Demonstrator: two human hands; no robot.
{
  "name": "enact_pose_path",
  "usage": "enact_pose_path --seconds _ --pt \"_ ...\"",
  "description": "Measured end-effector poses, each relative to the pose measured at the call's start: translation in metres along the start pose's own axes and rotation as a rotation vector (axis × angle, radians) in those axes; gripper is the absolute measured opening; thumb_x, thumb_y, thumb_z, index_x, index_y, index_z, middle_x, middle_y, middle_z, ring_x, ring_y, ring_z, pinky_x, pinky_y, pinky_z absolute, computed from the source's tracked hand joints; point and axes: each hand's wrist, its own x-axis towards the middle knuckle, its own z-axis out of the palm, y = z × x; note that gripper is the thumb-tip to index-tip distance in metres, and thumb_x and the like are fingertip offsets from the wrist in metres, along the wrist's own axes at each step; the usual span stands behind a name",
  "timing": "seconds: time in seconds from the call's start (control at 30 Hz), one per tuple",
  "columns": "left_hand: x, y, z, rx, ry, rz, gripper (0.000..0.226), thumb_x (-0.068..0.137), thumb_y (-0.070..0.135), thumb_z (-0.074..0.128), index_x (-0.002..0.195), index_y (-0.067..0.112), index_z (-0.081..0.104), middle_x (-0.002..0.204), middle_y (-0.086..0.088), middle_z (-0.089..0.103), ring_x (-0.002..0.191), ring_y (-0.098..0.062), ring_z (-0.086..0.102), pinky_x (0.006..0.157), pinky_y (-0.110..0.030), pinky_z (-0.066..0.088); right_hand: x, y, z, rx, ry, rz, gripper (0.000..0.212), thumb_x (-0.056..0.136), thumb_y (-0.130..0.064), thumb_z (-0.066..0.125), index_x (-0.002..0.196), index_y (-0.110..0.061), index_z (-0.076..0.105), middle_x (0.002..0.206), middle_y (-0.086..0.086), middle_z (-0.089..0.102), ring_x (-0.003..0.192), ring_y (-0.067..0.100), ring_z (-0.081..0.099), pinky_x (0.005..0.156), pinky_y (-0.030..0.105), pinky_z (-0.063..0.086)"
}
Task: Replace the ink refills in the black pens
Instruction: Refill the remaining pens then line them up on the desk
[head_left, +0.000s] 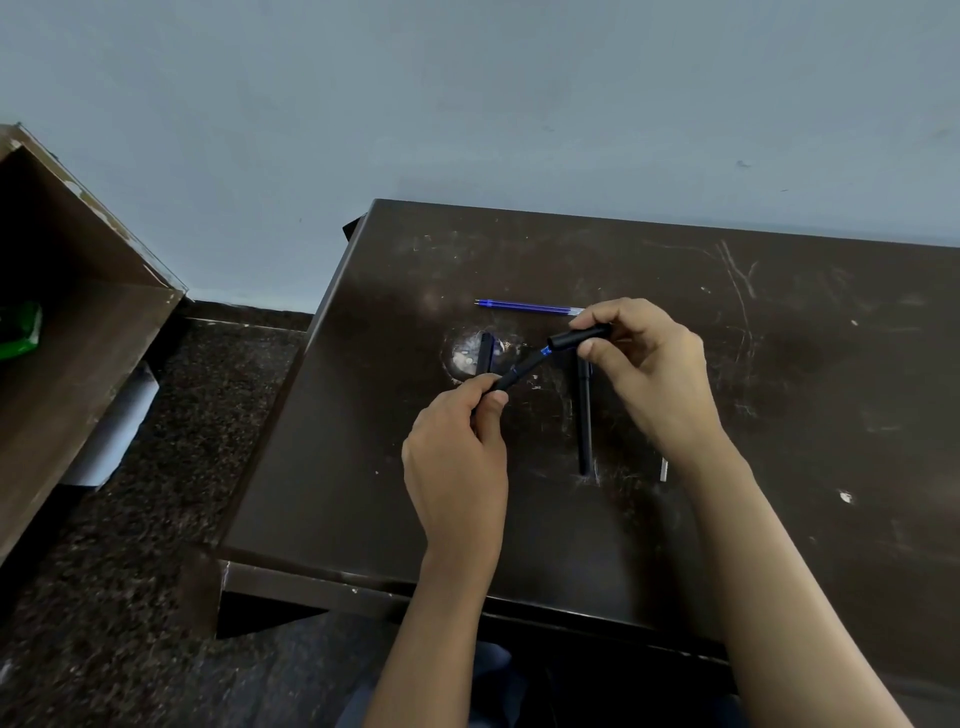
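Observation:
My left hand (457, 462) pinches the lower black section of a pen (511, 376) above the dark table (363, 467). My right hand (649, 374) grips the pen's upper black barrel (579, 338). The two sections are slightly apart, and a short stretch of blue refill (544, 352) shows between them. Blue refills (524, 305) lie side by side on the table just beyond my hands. A second black pen (585, 421) lies lengthwise under my right hand. A short black cap (484, 353) rests on a pale worn patch to the left.
A small metallic piece (663, 469) lies by my right wrist. The table's left edge drops to a speckled dark floor (156, 545). A brown open cabinet (78, 338) with a green object (21, 332) inside stands far left. A blue-grey wall (467, 104) backs the table.

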Motion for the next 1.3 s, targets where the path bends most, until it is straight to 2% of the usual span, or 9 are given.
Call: enact_pose_path --seconds 0.27,0.4,0.5,0.67,0.8,1.0,1.13,1.23,1.3 --pt "0.000 -0.002 0.003 -0.023 -0.005 0.011 0.020 0.093 0.023 0.058 0.110 0.022 0.070 0.088 0.009 0.067 0.085 -0.015 0.064 0.083 -0.044 0.053 0.001 0.005 -0.009 -0.009 0.037 0.008 0.029 0.081 0.004 0.067 0.092 -0.023 0.069 0.096 -0.010 0.066 0.089 0.004 0.063 0.083 0.015 0.049" --pt "-0.002 0.001 0.005 -0.008 -0.042 0.022 0.020 0.092 0.022 0.060 0.109 0.022 0.070 0.088 0.009 0.068 0.086 -0.015 0.063 0.086 -0.046 0.051 0.000 0.002 -0.005 -0.052 -0.141 -0.048 0.025 0.080 0.005 0.068 0.092 -0.016 0.072 0.095 -0.007 0.067 0.093 0.003 0.061 0.086 0.014 0.047" --pt "-0.002 -0.001 0.005 -0.006 -0.045 0.006 0.020 0.091 0.021 0.062 0.109 0.021 0.071 0.090 0.007 0.069 0.087 -0.016 0.063 0.086 -0.045 0.051 -0.001 0.000 0.000 -0.079 -0.260 -0.045 0.025 0.080 0.003 0.069 0.093 -0.017 0.073 0.092 -0.012 0.067 0.087 0.002 0.062 0.080 0.009 0.045" --pt "-0.002 -0.001 0.003 0.023 -0.081 -0.002 0.021 0.091 0.023 0.063 0.110 0.020 0.071 0.089 0.006 0.072 0.083 -0.009 0.063 0.084 -0.030 0.052 -0.001 0.002 0.000 -0.132 -0.286 -0.002 0.023 0.081 -0.003 0.070 0.090 -0.024 0.073 0.086 -0.008 0.069 0.075 0.008 0.060 0.071 0.010 0.045" --pt "-0.003 0.001 0.004 0.053 -0.101 -0.030 0.022 0.091 0.024 0.063 0.111 0.021 0.071 0.092 0.006 0.073 0.082 -0.004 0.061 0.073 -0.008 0.040 -0.002 0.000 -0.001 -0.155 -0.294 0.038 0.022 0.082 -0.005 0.068 0.088 -0.025 0.072 0.078 -0.010 0.067 0.066 -0.006 0.054 0.066 0.003 0.037" --pt "-0.007 0.005 0.004 0.127 -0.092 -0.063 0.024 0.091 0.029 0.061 0.114 0.027 0.069 0.093 0.009 0.071 0.079 0.000 0.053 0.070 -0.018 0.039 -0.003 -0.002 0.000 -0.166 -0.318 0.084 0.021 0.084 -0.006 0.066 0.087 -0.026 0.071 0.074 -0.004 0.065 0.060 -0.008 0.051 0.060 0.004 0.036" --pt "-0.008 0.010 0.004 0.176 -0.111 -0.061 0.024 0.092 0.034 0.059 0.115 0.031 0.068 0.086 0.018 0.062 0.064 0.006 0.044 0.057 -0.008 0.030 -0.006 -0.002 0.001 -0.159 -0.290 0.098 0.021 0.085 -0.003 0.062 0.091 -0.023 0.069 0.074 -0.011 0.061 0.063 -0.007 0.051 0.061 0.005 0.038" --pt "-0.009 0.014 0.005 0.167 -0.139 -0.091 0.023 0.094 0.035 0.056 0.114 0.034 0.066 0.082 0.021 0.055 0.058 0.008 0.041 0.052 -0.006 0.025 -0.008 -0.002 0.007 -0.108 -0.191 0.111 0.028 0.085 -0.002 0.062 0.104 -0.023 0.066 0.090 -0.007 0.065 0.075 0.003 0.058 0.071 0.010 0.046" --pt "-0.010 0.014 0.009 0.129 -0.167 -0.102 0.024 0.096 0.032 0.053 0.117 0.030 0.064 0.093 0.016 0.066 0.070 0.004 0.053 0.053 -0.006 0.027 -0.008 0.002 0.009 -0.099 -0.115 0.157 0.036 0.083 -0.004 0.066 0.114 -0.022 0.062 0.100 -0.001 0.063 0.075 0.009 0.060 0.073 0.009 0.047"
